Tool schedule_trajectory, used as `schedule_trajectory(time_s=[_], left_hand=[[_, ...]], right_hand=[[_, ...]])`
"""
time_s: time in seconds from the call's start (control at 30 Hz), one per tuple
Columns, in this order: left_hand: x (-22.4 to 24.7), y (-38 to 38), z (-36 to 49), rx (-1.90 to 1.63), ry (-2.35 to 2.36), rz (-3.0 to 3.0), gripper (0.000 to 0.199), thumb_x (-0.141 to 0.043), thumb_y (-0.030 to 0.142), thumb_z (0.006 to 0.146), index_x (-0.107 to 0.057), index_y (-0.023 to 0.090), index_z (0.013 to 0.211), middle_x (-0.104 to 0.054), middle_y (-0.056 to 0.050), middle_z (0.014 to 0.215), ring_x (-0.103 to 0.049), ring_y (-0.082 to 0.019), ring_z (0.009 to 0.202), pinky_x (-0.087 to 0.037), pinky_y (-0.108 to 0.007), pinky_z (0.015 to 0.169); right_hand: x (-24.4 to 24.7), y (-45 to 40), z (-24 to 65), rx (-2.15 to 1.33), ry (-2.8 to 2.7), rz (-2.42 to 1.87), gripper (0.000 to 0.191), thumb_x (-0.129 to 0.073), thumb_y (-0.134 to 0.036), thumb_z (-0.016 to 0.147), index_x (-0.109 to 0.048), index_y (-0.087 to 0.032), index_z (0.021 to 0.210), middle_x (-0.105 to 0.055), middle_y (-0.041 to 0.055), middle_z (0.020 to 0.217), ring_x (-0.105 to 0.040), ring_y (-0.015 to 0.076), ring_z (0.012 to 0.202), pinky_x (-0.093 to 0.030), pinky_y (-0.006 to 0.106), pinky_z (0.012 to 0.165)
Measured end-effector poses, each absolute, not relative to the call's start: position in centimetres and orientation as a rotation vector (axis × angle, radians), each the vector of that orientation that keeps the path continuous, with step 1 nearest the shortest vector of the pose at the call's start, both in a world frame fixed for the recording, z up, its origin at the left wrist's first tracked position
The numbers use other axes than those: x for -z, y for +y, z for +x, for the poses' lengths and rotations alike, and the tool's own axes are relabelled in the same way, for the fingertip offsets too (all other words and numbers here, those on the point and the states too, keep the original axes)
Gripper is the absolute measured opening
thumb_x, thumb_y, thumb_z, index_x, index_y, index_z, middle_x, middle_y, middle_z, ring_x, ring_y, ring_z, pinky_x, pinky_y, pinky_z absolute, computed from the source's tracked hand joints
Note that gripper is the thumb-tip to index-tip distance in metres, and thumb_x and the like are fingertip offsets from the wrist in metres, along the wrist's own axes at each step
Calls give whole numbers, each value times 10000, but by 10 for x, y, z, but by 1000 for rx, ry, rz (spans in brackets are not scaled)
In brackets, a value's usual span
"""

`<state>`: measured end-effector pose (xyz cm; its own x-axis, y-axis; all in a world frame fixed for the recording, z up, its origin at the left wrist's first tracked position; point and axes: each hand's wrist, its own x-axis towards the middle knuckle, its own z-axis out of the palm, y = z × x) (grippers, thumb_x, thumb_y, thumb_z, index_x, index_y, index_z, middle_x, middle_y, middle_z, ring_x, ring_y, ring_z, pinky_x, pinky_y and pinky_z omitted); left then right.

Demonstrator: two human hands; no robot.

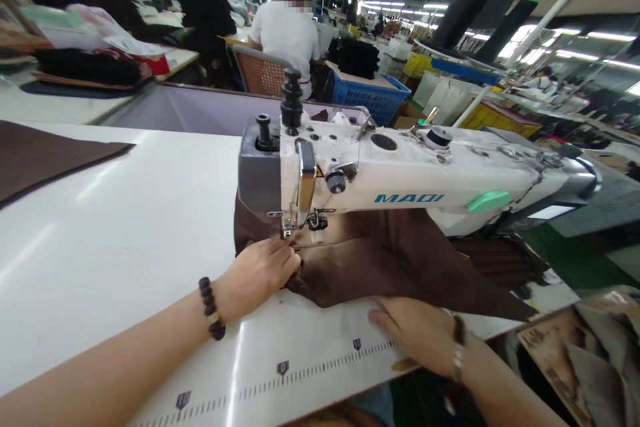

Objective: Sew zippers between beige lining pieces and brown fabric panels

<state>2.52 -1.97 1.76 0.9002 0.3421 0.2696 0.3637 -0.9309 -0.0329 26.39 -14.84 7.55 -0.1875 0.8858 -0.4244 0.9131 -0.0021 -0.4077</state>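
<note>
**Left hand (265,273) and right hand (420,333) at a dark brown cloth (360,267) under a white sewing machine (350,167)**

At far left, a separate brown piece (45,160) lies flat on the white table (135,233). Behind it, a neighbouring table (107,107) carries a dark folded pile (90,70), with a lilac panel (185,110) to its right and a black stack (200,7) farther back.

The left hand, a beaded bracelet (212,308) at its wrist, has its fingers curled closed on the near-left edge of the cloth, just beside the presser foot (287,233). The cloth spreads rightward over the table, passing under the machine, whose head and arm hide its far part. Beyond sits a person (287,30) in a white top, back turned, on a reddish-brown chair (265,73); a blue basket (370,101) beside them bears black cloth (354,57).

The right hand lies at the cloth's near edge, its fingers partly hidden; whether it grips cannot be told. A printed scale (283,371) runs along the table's near edge. Right of these, dark thread cones (465,0) rise behind the machine arm, pleated brown fabric (500,259) lies beneath it, and brownish pieces (595,360) fill the lower corner.
</note>
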Motion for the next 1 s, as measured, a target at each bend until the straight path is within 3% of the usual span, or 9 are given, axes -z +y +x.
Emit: schedule_trajectory(time_s=[0.17, 0.27, 0.4, 0.43, 0.53, 0.57, 0.73, 0.87, 1.0], left_hand=[[-13, -16, 29, 376, -604, -2964, 252, -367, 97, 913, -542, 146, 738, -576, -40, 696, -533, -187, 655, -465, -316, 633], [-11, -21, 28, 348, -657, -2966, 257, -374, 114, 917, -544, 147, 727, -578, -46, 695, -538, -193, 639, -468, -324, 610], [-24, -34, 18, 261, -794, -3020, 122, -477, 142, 882, -581, 135, 819, -629, -70, 789, -597, -208, 726, -493, -334, 675], [-30, -37, 14, 203, -840, -3080, 86, -552, 196, 854, -591, 130, 892, -646, -89, 879, -616, -222, 807, -498, -339, 727], [-48, -40, 3, -21, -867, -3317, 502, -693, 440, 735, -557, 134, 1109, -591, -143, 1177, -580, -268, 1059, -476, -342, 872], [-52, -39, 2, -72, -867, -3369, 544, -674, 486, 740, -546, 139, 1139, -576, -142, 1209, -575, -267, 1077, -472, -339, 888], [-40, -38, 10, 21, -1134, -3207, 341, -606, 352, 837, -594, 96, 1063, -635, -133, 1048, -621, -254, 935, -495, -372, 841], [-14, -49, 11, 235, -1051, -3024, 471, -656, 374, 789, -565, 47, 1116, -590, -155, 1078, -558, -276, 996, -464, -387, 902], [1, -50, 4, 382, -994, -2957, 525, -518, 462, 862, -517, 39, 1173, -556, -160, 1136, -512, -277, 1059, -444, -380, 933]], right_hand=[[-100, -139, 248, 1282, 2661, 1915, 278, -389, -285, 945, -651, -206, 995, -667, 4, 877, -619, 88, 803, -476, 177, 738], [-77, -103, 215, 644, 2803, 2070, 261, -431, -215, 922, -575, -135, 1126, -604, 81, 1094, -550, 159, 1034, -433, 303, 930], [-35, -83, 189, 319, 2671, 1838, 344, -447, -225, 913, -495, -123, 1238, -488, 140, 1278, -434, 250, 1203, -375, 475, 997], [-29, -84, 188, 294, 2670, 1822, 368, -435, -226, 917, -466, -125, 1270, -442, 145, 1331, -389, 257, 1248, -342, 506, 1020], [-22, -92, 193, 350, 2686, 1818, 366, -391, -232, 935, -447, -152, 1288, -383, 132, 1389, -330, 250, 1300, -301, 546, 1041], [-21, -94, 195, 389, 2690, 1828, 351, -385, -236, 938, -462, -162, 1272, -391, 127, 1384, -332, 244, 1300, -302, 548, 1040], [-17, -90, 200, 447, 2765, 1873, 340, -475, -257, 903, -483, -175, 1232, -413, 118, 1362, -307, 232, 1314, -234, 558, 1071], [-13, -87, 204, 457, 2781, 1833, 390, -503, -255, 887, -452, -182, 1266, -390, 93, 1386, -274, 231, 1329, -198, 562, 1086], [-15, -86, 206, 460, 2775, 1794, 423, -478, -273, 901, -415, -206, 1314, -373, 78, 1401, -273, 231, 1327, -200, 561, 1082]])
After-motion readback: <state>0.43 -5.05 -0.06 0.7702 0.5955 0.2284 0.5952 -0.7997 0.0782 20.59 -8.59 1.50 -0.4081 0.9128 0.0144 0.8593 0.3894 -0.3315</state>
